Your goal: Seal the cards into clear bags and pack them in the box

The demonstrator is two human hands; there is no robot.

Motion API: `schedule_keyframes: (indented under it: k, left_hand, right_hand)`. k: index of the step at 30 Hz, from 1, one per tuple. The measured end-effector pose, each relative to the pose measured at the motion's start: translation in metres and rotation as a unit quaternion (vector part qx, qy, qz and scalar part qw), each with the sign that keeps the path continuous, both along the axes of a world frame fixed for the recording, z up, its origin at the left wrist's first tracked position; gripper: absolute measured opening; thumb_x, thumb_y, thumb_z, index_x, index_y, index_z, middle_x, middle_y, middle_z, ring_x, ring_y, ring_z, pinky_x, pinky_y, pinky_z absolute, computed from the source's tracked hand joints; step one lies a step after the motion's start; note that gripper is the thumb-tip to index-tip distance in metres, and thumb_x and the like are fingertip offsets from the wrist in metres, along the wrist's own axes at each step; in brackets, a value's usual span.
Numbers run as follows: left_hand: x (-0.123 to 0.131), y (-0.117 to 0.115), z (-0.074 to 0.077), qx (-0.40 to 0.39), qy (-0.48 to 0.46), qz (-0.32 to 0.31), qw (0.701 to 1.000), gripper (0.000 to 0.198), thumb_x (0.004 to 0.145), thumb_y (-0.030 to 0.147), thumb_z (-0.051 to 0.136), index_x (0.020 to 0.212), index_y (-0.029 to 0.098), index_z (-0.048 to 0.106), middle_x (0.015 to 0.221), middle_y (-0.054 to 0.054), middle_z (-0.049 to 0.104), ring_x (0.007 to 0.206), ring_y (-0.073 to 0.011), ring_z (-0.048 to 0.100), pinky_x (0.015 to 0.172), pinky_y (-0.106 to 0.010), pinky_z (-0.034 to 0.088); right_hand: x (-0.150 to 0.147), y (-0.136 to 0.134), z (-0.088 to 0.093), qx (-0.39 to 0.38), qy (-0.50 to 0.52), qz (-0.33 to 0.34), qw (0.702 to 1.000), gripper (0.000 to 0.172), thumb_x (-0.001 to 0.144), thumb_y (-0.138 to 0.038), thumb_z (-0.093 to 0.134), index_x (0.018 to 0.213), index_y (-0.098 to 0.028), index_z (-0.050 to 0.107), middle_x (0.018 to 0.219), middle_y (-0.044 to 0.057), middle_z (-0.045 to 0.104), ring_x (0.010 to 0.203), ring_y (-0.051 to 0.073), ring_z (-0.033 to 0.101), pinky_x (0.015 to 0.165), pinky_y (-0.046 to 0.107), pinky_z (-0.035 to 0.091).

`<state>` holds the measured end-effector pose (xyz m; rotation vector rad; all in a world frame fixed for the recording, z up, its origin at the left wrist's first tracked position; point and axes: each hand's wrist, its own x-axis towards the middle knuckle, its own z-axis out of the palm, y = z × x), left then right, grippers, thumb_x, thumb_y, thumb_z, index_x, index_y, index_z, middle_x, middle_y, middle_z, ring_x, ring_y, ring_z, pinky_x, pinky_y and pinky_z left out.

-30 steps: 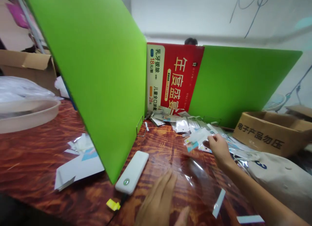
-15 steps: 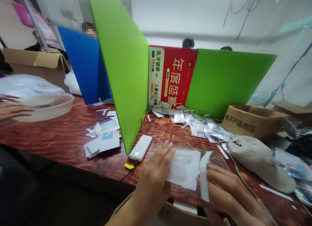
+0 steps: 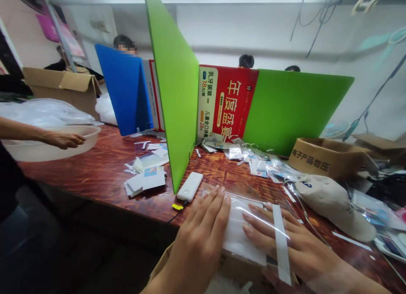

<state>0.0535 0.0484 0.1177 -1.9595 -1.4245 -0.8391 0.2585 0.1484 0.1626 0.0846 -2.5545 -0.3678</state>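
Observation:
A clear plastic bag (image 3: 253,206) with a white card (image 3: 236,230) lies at the table's front edge. My left hand (image 3: 204,230) rests on its left side, fingers stretched out and close together; the thumb is hidden. My right hand (image 3: 293,235) is at the bag's right, its fingers extended and slightly spread beneath the clear film, over the card. Across the back of the right hand runs the bag's white strip (image 3: 281,243). Below both hands is an open cardboard box (image 3: 165,258), largely covered by them.
A white power bank (image 3: 190,187) with a cable stands near a green divider (image 3: 177,99). Bagged cards (image 3: 258,167) are strewn along the back. Right are a cap (image 3: 330,201) and a carton (image 3: 317,159). At left, another person's hand (image 3: 65,140) is over a plastic basin (image 3: 47,152).
My right hand's fingers have moved left beneath the film, over the card. The view has shifted slightly left. The other person's arm now reaches farther across the basin.

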Motion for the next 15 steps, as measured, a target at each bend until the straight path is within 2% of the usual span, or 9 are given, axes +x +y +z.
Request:
schedule_keyframes:
  k: [3,6,7,9,11,12,13,15]
  left_hand:
    - [0.007,-0.006,-0.004,-0.004,0.01,-0.027,1.0,0.046,0.089,0.0,0.033,0.132,0.001,0.049,0.133,-0.021,0.062,0.129,-0.0328,0.054,0.101,-0.046,0.052]
    - [0.015,-0.01,-0.015,-0.048,-0.094,-0.1,0.989,0.048,0.091,0.005,0.033,0.138,0.0,0.042,0.134,-0.024,0.06,0.13,-0.0321,0.054,0.104,-0.045,0.051]
    - [0.018,-0.011,-0.018,-0.078,-0.155,-0.141,0.975,0.048,0.094,0.009,0.033,0.14,0.002,0.041,0.134,-0.023,0.06,0.129,-0.0303,0.055,0.104,-0.043,0.051]
    - [0.023,-0.016,-0.018,-0.177,-0.294,-0.221,0.913,0.045,0.1,0.023,0.034,0.143,0.01,0.041,0.135,-0.019,0.062,0.125,-0.0264,0.06,0.103,-0.038,0.051]
    - [0.026,-0.022,-0.016,-0.257,-0.408,-0.262,0.836,0.047,0.102,0.04,0.038,0.143,0.018,0.045,0.135,-0.012,0.063,0.122,-0.0243,0.062,0.101,-0.034,0.052]
    - [0.028,-0.026,-0.015,-0.272,-0.447,-0.263,0.811,0.047,0.101,0.044,0.041,0.142,0.023,0.047,0.136,-0.009,0.063,0.123,-0.0234,0.061,0.102,-0.032,0.052]
    - [0.028,-0.029,-0.015,-0.265,-0.476,-0.253,0.799,0.046,0.1,0.045,0.042,0.141,0.026,0.047,0.136,-0.007,0.063,0.124,-0.0226,0.06,0.103,-0.032,0.051]
    - [0.028,-0.034,-0.019,-0.235,-0.497,-0.228,0.803,0.042,0.101,0.041,0.044,0.14,0.028,0.048,0.135,-0.005,0.064,0.126,-0.0214,0.059,0.104,-0.03,0.05]
  right_hand:
    - [-0.011,-0.004,-0.005,-0.018,-0.01,0.002,1.0,0.035,0.091,-0.019,0.05,0.124,-0.021,0.061,0.126,0.006,0.067,0.121,0.023,0.06,0.104,0.036,0.049]
    - [-0.011,-0.01,-0.013,-0.035,0.015,0.009,0.999,0.029,0.097,-0.024,0.048,0.123,-0.023,0.06,0.113,0.005,0.073,0.111,0.02,0.066,0.105,0.034,0.047]
    - [-0.009,-0.013,-0.015,-0.051,0.041,0.011,0.998,0.025,0.098,-0.025,0.048,0.12,-0.022,0.059,0.106,0.005,0.075,0.106,0.018,0.068,0.105,0.033,0.046]
    - [-0.006,-0.021,-0.015,-0.098,0.091,-0.007,0.991,0.02,0.1,-0.023,0.046,0.116,-0.02,0.057,0.095,0.003,0.075,0.093,0.016,0.07,0.097,0.029,0.049]
    - [-0.005,-0.03,-0.013,-0.132,0.114,-0.028,0.984,0.02,0.103,-0.021,0.04,0.115,-0.02,0.056,0.087,0.002,0.073,0.081,0.014,0.069,0.082,0.025,0.051]
    - [-0.007,-0.034,-0.012,-0.138,0.105,-0.037,0.984,0.022,0.104,-0.021,0.037,0.117,-0.019,0.055,0.087,0.002,0.072,0.078,0.014,0.069,0.078,0.025,0.05]
    - [-0.009,-0.038,-0.012,-0.142,0.091,-0.041,0.985,0.025,0.104,-0.021,0.034,0.118,-0.019,0.055,0.088,0.003,0.072,0.078,0.014,0.068,0.077,0.026,0.049]
    - [-0.016,-0.043,-0.012,-0.149,0.082,-0.045,0.984,0.026,0.104,-0.019,0.033,0.115,-0.018,0.056,0.088,0.003,0.072,0.079,0.015,0.067,0.08,0.028,0.046]
